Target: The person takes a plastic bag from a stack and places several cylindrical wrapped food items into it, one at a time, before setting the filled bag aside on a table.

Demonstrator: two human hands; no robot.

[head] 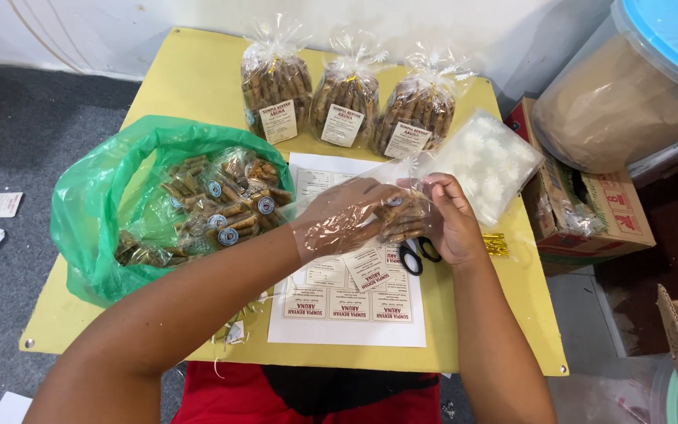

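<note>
Both hands are closed on a clear bag [390,206]: the left hand [337,220] is pushed inside it, the right hand [447,221] grips its side. The bag is held above the label sheet [339,310]. A green bag [88,212] of wrapped snacks lies left of the sheet; three tied packs [347,102] stand beyond it on the bench [190,74].

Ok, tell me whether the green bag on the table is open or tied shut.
Open. The green bag has its mouth spread wide, showing small clear packets of brown snacks inside. Neither hand touches it.
</note>
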